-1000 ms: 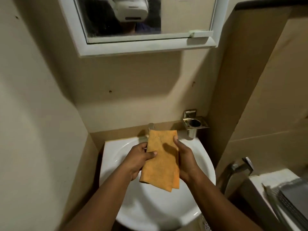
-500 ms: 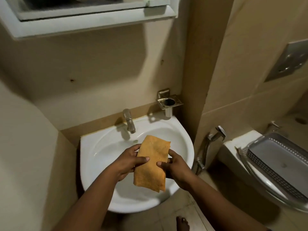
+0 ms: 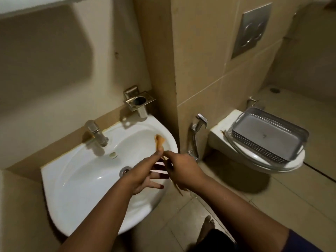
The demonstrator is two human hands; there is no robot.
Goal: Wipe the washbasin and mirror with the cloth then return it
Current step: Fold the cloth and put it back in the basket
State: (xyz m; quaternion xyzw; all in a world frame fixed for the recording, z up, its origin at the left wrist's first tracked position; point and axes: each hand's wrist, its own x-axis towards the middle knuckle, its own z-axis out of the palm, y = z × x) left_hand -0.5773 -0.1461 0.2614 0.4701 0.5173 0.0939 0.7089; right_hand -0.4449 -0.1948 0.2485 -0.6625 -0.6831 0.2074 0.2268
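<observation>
Over washbasin (image 3: 76, 179): both hands pinch cloth (image 3: 159, 140) edge-on.

Beige tiled walls (image 3: 209, 51), tiled floor (image 3: 281, 197), toilet (image 3: 223, 140)

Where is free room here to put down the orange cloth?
The grey perforated plastic basket on the white toilet shows a bare floor. The white ceramic washbasin is bare left of its drain. It is crowded at the right rim, where the left hand and right hand hold the orange cloth.
</observation>
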